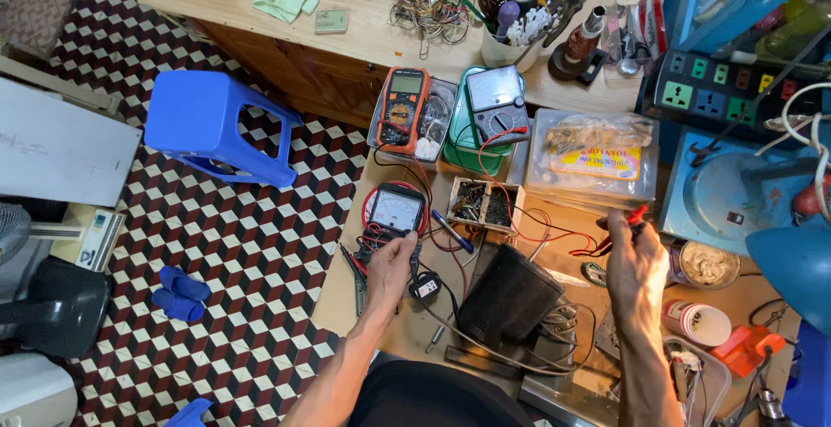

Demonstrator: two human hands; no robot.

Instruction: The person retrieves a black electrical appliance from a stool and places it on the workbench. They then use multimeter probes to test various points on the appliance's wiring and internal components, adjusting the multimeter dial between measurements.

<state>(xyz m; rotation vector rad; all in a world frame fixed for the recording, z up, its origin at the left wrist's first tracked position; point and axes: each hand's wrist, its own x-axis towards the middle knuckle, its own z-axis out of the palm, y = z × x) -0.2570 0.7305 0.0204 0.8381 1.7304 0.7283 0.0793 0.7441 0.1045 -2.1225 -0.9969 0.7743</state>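
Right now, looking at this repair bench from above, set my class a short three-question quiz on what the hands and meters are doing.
1. True or false: the left hand rests at the analog meter with the red rim.
2. Multiple choice: what does the right hand hold? A) a screwdriver B) red and black test probes C) a cloth
3. Short answer: what colour is the plastic stool on the patterned floor?

Key: 1 true; 2 B; 3 blue.
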